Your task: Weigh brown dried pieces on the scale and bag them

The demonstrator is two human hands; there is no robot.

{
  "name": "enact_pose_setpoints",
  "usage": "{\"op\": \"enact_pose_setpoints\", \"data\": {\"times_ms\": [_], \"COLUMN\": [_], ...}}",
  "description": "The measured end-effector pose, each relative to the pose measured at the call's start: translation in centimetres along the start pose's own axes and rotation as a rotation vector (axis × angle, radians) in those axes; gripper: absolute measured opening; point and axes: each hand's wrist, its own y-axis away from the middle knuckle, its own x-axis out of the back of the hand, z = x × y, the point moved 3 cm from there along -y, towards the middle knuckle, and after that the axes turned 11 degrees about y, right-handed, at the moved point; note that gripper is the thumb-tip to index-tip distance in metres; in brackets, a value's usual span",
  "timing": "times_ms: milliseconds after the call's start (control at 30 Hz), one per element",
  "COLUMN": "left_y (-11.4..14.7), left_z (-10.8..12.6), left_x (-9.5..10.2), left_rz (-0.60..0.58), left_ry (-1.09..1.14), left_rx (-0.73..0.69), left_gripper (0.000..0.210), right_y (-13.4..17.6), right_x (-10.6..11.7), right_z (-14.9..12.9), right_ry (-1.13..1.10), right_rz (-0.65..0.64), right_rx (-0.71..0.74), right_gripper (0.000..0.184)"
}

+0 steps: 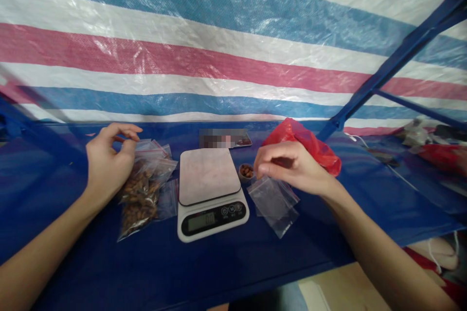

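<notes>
Left hand (110,161): loosely curled — narrow gap, beside nut-filled bags (140,199)
Right hand (292,165): bent over clear bags (273,203) — I can't tell if pinching
Cup (246,178): brown nuts (247,171), right of scale (209,175)

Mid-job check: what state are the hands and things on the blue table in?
Digital scale: on, reads 0.0.
Filled zip bags: piled, brown nuts inside.
Clear zip bags: overlapping, flat, unfilled.
Small cup: upright, holding nuts.
Red plastic bag: crumpled, contents hidden.
Dark flat device: lying flat, mostly pixelated.
Left hand: open, at filled zip bags.
Right hand: fingers curled, grip unclear.
</notes>
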Motion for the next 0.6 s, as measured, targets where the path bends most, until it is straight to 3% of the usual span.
{"op": "enact_pose_setpoints", "data": {"times_ms": [100,267,600], "left_y": [-0.1,-0.2,-0.2], "left_z": [0.2,0.3,0.3], "left_x": [0.2,0.3,0.4], "left_rz": [0.015,0.024,0.0], "left_ry": [-0.024,-0.02,-0.036], "left_rx": [-0.019,-0.023,-0.032], "left_gripper": [0.023,0.023,0.024], "right_y": [3.4,7.5,7.2], "right_x": [-2.6,-5.4,-7.0], "right_z": [-1.8,-1.4,-2.4], "right_ry": [0.173,0.45,0.75], "right_rz": [-0.072,-0.149,-0.116], "right_rx": [0.127,0.151,0.281], "right_gripper": [0.022,0.027,0.034]}}
